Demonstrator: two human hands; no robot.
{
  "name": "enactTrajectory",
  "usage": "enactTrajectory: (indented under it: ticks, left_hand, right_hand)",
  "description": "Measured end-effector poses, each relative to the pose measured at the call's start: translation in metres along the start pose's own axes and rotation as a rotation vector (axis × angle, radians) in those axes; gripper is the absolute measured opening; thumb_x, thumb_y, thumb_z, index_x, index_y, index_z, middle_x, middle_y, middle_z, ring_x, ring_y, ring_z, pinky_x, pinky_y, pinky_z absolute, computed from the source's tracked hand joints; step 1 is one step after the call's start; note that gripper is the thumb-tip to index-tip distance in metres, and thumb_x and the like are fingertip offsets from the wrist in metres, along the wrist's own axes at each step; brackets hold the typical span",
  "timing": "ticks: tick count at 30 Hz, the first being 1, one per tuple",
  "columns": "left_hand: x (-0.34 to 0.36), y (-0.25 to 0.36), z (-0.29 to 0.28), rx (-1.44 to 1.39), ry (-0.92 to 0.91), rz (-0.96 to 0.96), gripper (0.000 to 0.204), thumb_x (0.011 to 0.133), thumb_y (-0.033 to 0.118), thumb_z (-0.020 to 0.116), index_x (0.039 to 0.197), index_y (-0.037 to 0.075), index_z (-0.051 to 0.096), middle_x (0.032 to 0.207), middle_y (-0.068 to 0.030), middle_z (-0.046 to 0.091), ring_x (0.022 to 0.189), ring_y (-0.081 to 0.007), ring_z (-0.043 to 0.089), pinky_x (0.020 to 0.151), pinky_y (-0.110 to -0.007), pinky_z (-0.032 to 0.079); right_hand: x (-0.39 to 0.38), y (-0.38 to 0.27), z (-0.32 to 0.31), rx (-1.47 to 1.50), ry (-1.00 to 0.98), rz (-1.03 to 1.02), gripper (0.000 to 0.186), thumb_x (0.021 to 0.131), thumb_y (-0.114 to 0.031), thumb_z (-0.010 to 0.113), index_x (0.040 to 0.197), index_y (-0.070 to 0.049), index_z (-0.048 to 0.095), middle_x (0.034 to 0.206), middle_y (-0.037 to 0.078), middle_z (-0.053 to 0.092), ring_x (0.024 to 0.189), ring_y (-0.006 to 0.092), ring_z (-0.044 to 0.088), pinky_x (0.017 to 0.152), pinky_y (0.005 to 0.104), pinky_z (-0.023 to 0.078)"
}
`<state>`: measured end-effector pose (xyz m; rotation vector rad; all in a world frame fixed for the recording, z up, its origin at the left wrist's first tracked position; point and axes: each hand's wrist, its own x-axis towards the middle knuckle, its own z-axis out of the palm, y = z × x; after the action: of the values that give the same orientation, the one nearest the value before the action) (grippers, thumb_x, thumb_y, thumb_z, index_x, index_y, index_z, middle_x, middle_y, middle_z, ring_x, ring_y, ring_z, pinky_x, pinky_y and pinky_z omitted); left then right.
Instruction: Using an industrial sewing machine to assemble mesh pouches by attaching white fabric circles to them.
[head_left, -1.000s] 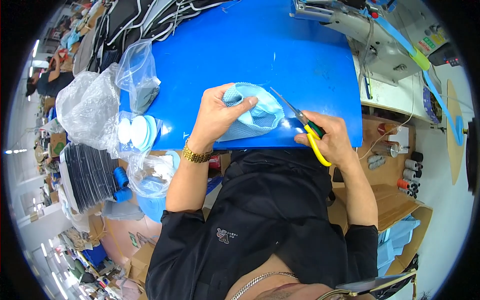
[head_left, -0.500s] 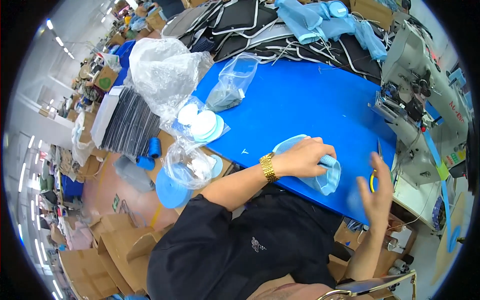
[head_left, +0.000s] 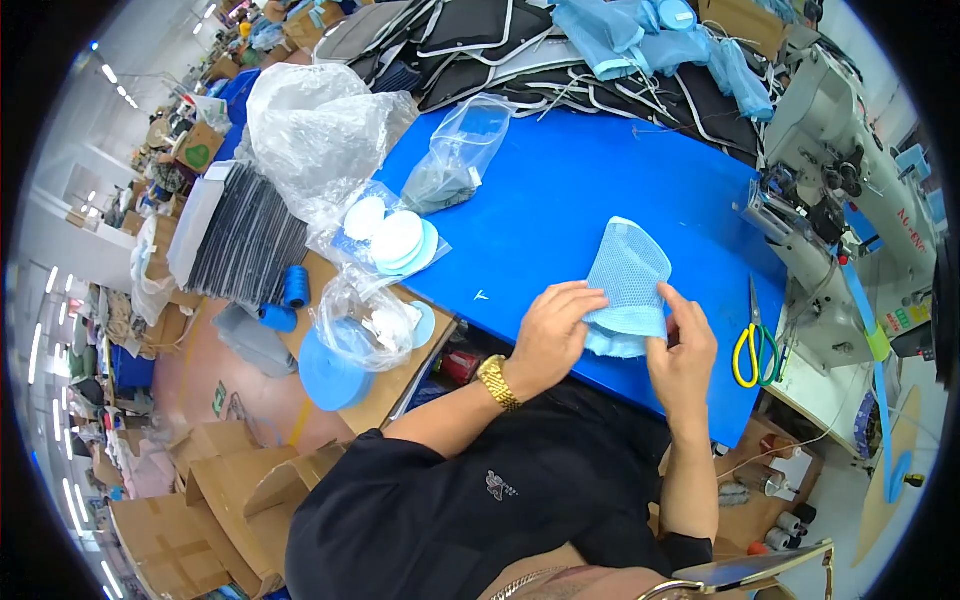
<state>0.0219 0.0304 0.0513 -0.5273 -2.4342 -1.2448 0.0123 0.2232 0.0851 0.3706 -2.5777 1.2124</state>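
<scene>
I hold a light blue mesh fabric piece (head_left: 625, 265) over the blue tabletop (head_left: 530, 230), tall rounded end away from me. My left hand (head_left: 550, 340) has its fingers closed on the piece's lower left edge. My right hand (head_left: 680, 355) grips its right side, thumb near the bottom hem and fingers along the edge. To the right of my right hand, scissors (head_left: 750, 350) with yellow and green handles lie on the tabletop, blades pointing away from me.
A sewing machine (head_left: 840, 220) stands right. Plastic bags (head_left: 310, 140), white discs (head_left: 395, 240), a blue tape roll (head_left: 325, 370) and blue spools (head_left: 295, 285) are left. Black padded pieces (head_left: 480, 50) are piled at the back; cardboard boxes (head_left: 170, 530) lie lower left.
The scissors left my right hand and now lie at the right. That hand moved onto the fabric. The mesh piece is turned upward and flatter, gripped by both hands. The view has swung round.
</scene>
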Motion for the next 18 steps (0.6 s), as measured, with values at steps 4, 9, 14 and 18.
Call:
enactTrajectory:
  ticks: [4, 9, 14, 18]
  left_hand:
    - [0.014, -0.001, 0.000, -0.008, 0.081, 0.209, 0.036, 0.074, -0.011, 0.056, 0.105, 0.003, 0.067, 0.111, -0.0117, 0.066, 0.108, -0.0322, 0.060, 0.093, -0.041, 0.049]
    - [0.024, 0.000, 0.002, -0.143, 0.065, 0.078, 0.044, 0.070, -0.013, 0.052, 0.109, 0.002, 0.065, 0.117, -0.0154, 0.064, 0.115, -0.0346, 0.058, 0.098, -0.042, 0.047]
    - [0.028, -0.010, 0.012, -0.240, -0.052, 0.173, 0.038, 0.073, -0.011, 0.058, 0.106, 0.003, 0.068, 0.115, -0.0121, 0.068, 0.118, -0.0312, 0.059, 0.100, -0.040, 0.047]
    - [0.035, -0.020, 0.009, -0.157, -0.367, 0.236, 0.028, 0.077, -0.001, 0.067, 0.104, 0.005, 0.070, 0.106, -0.0125, 0.070, 0.110, -0.0260, 0.064, 0.097, -0.039, 0.049]
  right_hand:
    - [0.002, -0.007, 0.004, -0.230, 0.089, -0.393, 0.047, 0.068, 0.006, 0.061, 0.113, -0.005, 0.066, 0.100, 0.013, 0.062, 0.088, 0.0311, 0.059, 0.078, 0.0403, 0.049]
    - [0.003, 0.012, -0.004, -0.203, 0.058, -0.308, 0.035, 0.071, 0.002, 0.069, 0.105, -0.005, 0.067, 0.085, 0.010, 0.062, 0.079, 0.0283, 0.058, 0.070, 0.0376, 0.048]
    - [-0.019, 0.030, -0.011, -0.173, 0.040, -0.279, 0.036, 0.071, -0.001, 0.073, 0.106, -0.006, 0.067, 0.085, 0.009, 0.065, 0.078, 0.0260, 0.060, 0.070, 0.0360, 0.047]
    - [-0.041, 0.046, -0.011, 0.006, -0.071, -0.124, 0.026, 0.079, -0.009, 0.071, 0.105, -0.005, 0.069, 0.086, 0.012, 0.068, 0.074, 0.0272, 0.063, 0.068, 0.0354, 0.049]
